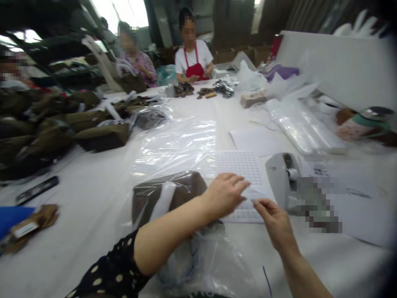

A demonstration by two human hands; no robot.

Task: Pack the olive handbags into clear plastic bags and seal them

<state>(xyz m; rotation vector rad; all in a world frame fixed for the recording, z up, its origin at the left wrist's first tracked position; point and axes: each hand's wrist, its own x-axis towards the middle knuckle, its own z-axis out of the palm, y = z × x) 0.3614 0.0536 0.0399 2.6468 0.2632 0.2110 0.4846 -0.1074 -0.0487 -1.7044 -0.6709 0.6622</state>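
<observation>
My left hand (225,195) lies flat across the top of a white sheet of small printed labels (240,167), holding nothing. My right hand (274,223) pinches the sheet's right edge between thumb and forefinger. Under my left forearm sits a dark brown bag wrapped in clear plastic (169,194), with a white strap or band across it. A crumpled clear plastic bag (201,265) lies beneath my arms. Just right of my hands stands a grey tape dispenser (283,182).
Olive-brown bags (71,128) are heaped along the table's left side. A stack of flat plastic bags (302,126) lies to the right. Across the white table (83,198), a person in a red apron (192,62) and another person (133,54) sit among dark small parts (194,89).
</observation>
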